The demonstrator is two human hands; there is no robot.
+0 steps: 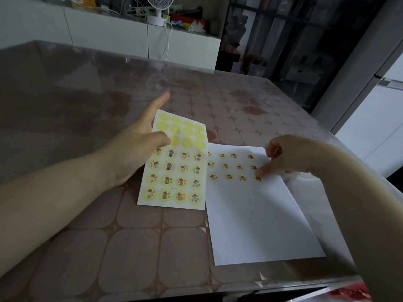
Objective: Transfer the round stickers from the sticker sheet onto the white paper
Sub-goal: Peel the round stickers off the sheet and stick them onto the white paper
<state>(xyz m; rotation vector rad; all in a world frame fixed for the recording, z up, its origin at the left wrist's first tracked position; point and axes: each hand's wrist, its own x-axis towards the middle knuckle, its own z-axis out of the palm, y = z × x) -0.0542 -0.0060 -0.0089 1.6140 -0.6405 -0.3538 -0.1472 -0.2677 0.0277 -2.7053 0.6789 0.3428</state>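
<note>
The sticker sheet lies at the table's middle; its far rows are bare yellow circles and its near rows hold several round cartoon stickers. My left hand holds the sheet at its left edge, thumb on top and index finger stretched out. To the right lies the white paper, with three rows of round stickers across its far end. My right hand presses a fingertip onto the sticker at the right end of the nearest row, its other fingers curled.
The table has a brown tile-pattern cloth under clear plastic. Its near edge and right corner are close to the paper. Behind it stand a white cabinet with a small fan and clutter, and a dark glass door on the right.
</note>
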